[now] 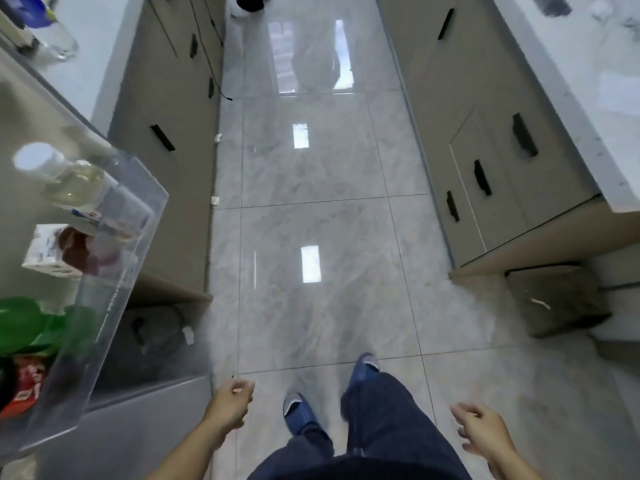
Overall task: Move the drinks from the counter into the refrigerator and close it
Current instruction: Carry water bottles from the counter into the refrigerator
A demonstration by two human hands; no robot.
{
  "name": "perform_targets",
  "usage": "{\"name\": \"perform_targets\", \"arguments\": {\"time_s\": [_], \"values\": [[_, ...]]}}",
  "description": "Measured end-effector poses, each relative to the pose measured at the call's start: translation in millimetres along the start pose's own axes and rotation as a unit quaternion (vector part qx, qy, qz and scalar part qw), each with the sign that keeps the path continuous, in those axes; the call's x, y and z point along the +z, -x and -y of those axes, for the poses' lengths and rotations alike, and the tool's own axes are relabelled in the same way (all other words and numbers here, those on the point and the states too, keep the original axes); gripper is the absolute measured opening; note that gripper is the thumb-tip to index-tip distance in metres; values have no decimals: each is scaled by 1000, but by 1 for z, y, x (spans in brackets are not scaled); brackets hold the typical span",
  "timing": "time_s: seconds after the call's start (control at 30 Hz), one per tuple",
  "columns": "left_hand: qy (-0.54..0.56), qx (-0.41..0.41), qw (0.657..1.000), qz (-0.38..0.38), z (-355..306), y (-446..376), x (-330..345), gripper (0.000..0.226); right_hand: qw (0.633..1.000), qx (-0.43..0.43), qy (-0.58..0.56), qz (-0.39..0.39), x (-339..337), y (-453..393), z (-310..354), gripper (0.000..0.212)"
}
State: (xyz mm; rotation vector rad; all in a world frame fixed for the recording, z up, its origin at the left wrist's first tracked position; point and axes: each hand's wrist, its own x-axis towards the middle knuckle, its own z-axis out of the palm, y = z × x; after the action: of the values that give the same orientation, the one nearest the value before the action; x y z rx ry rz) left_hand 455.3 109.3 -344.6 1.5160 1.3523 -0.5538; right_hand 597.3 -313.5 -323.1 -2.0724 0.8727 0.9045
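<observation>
The refrigerator door stands open at the left, its clear door shelf holding a white-capped bottle of pale liquid, a white carton, a green bottle and a red-labelled dark bottle. Another clear bottle stands on the left counter at the top left. My left hand hangs over the floor with loosely curled fingers, holding nothing. My right hand is low at the right, fingers relaxed and empty.
I stand in a narrow aisle on a glossy grey tile floor between two rows of beige cabinets. A white counter runs along the right. A dark bin sits low right. My feet in blue shoes are below.
</observation>
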Motion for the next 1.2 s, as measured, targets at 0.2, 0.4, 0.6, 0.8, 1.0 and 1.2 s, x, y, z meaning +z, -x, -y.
{"name": "perform_targets", "arguments": {"time_s": [0.2, 0.4, 0.6, 0.8, 1.0, 1.2], "values": [[10, 60, 998, -5, -129, -48, 4, 16, 997, 71, -11, -8, -22, -55, 3, 22], [36, 55, 997, -45, -219, -63, 13, 14, 997, 65, 16, 29, -51, -123, 135, 19], [81, -15, 993, -85, -250, -77, 18, 15, 995, -70, 38, 61, -54, -174, 345, 12], [138, -100, 978, -122, -257, -112, 10, 18, 982, -152, 75, 84, -9, -203, 498, 11], [175, -131, 966, -138, -303, -173, -23, 16, 966, -171, 170, 93, 50, -206, 591, 14], [236, -97, 959, -124, -408, -222, -88, 17, 939, -200, 259, 106, 111, -192, 693, 18]]}}
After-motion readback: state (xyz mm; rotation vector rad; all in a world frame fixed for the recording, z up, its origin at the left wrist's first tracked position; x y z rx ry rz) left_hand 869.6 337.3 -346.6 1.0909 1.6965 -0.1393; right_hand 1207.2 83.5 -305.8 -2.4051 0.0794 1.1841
